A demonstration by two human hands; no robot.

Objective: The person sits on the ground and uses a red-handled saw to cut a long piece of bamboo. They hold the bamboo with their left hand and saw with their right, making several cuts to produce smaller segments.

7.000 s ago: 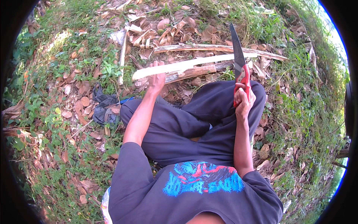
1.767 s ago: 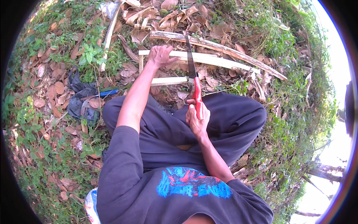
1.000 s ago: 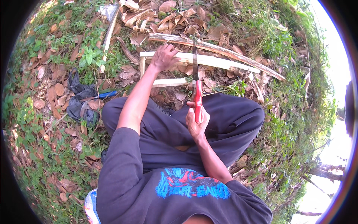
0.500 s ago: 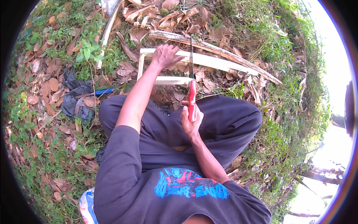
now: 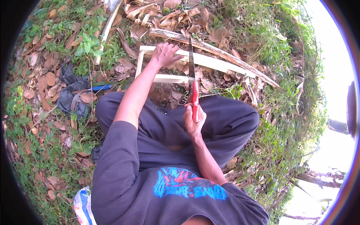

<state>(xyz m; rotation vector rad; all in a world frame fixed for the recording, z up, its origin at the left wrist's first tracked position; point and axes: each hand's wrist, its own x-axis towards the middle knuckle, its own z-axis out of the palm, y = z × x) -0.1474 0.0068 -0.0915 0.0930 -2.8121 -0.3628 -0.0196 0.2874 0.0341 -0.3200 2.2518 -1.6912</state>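
Note:
My right hand (image 5: 194, 122) is wrapped round the red handle of a handsaw (image 5: 195, 98). The thin dark blade points away from me and crosses the long pale wooden strip (image 5: 217, 64); whether its teeth have cut in is too small to tell. To the left of the blade, my left hand (image 5: 164, 55) grips that strip from above, fingers over its far edge. At its left end the strip meets a short crosspiece (image 5: 139, 63), and a nearer, shorter strip (image 5: 170, 78) runs from that toward the saw, forming a three-sided frame.
A rough-barked wooden strip (image 5: 213, 50) lies just beyond the frame. On the left are a dark plastic bag (image 5: 71, 95) and a blue-handled tool (image 5: 101, 87). Another pale strip (image 5: 108, 30) lies at the far left. Dry leaves and grass surround my crossed legs (image 5: 225, 118).
The saw has turned a little, so more of the blade's flat side shows, and its tip leans slightly left. My left hand keeps its place on the strip. The whole view has shifted slightly.

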